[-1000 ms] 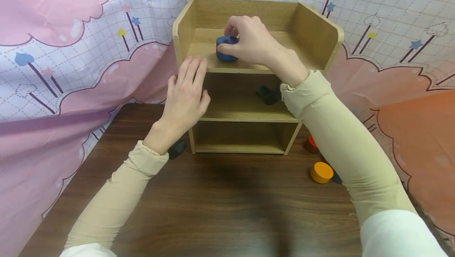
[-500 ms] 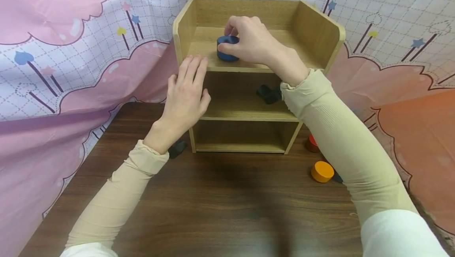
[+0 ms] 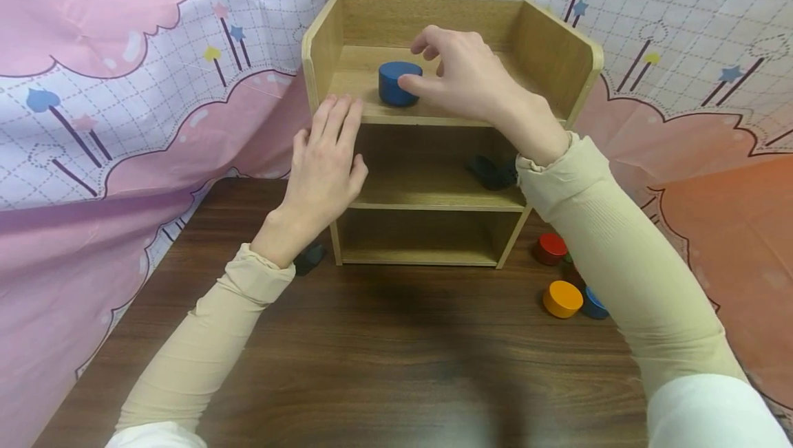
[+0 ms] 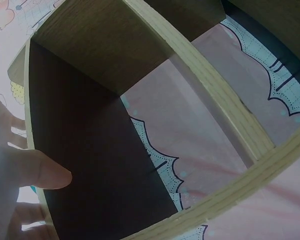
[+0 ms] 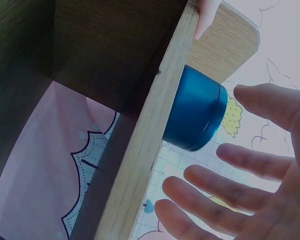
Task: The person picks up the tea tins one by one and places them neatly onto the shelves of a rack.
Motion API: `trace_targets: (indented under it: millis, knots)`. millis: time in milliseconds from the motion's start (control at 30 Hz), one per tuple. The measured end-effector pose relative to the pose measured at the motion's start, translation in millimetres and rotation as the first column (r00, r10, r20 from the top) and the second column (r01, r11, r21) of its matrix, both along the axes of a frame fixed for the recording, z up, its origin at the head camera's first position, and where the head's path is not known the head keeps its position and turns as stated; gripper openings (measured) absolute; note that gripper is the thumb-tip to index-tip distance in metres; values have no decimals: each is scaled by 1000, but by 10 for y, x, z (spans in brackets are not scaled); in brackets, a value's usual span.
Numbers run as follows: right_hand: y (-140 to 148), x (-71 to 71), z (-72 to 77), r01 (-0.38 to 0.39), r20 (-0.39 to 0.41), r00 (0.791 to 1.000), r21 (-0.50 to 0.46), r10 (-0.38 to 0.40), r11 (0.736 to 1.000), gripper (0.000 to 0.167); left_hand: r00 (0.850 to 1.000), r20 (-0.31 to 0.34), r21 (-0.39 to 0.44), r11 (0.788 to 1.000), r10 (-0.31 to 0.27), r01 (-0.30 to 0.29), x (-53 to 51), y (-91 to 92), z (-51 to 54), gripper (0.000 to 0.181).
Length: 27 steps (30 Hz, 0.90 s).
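On the top board of a small wooden shelf (image 3: 434,120) stands a blue round block (image 3: 394,84), upright near the front left. My right hand (image 3: 471,76) hovers just right of it, fingers spread and loosely bent. In the right wrist view a gap shows between that hand's fingers and the blue block (image 5: 196,110). My left hand (image 3: 325,162) rests its straight fingertips on the top board's front edge at the left corner. The left wrist view shows the left thumb (image 4: 45,171) in front of the shelf's side, with the other fingers partly hidden.
Right of the shelf on the dark wooden table (image 3: 372,365) stand a red block (image 3: 551,248), an orange block (image 3: 562,299) and another blue block (image 3: 595,305), partly behind my right sleeve. Dark shadowy shapes lie on the middle shelf. A patterned cloth (image 3: 186,111) hangs behind.
My right hand has let go of the blue block and drawn back to the right. The block stays on the top board. The left hand has not moved.
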State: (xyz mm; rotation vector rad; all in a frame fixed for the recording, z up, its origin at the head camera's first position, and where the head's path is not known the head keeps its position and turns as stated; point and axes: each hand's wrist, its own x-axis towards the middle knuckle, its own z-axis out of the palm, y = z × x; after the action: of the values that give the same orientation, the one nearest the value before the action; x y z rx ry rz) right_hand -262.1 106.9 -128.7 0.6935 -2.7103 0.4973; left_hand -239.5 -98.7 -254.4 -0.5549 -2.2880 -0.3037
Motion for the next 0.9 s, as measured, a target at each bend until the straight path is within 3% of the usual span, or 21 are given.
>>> trace_targets:
  millis: [267,633,900]
  knots:
    - [181,160,-72,-2,-43,999,-41,1,999,54,1000,-8,2,1000,3,-3,-4,2,7,67]
    - [406,454,-250,-63,-157,986,-61,52,996,47,1000,-7,-2,1000,5,-5,-2,5,6,67]
    - [545,604,-376,-72,-166,984,-72,59,995,46,1000,-5,-7,1000,9,-9,-1,-2,-2,67]
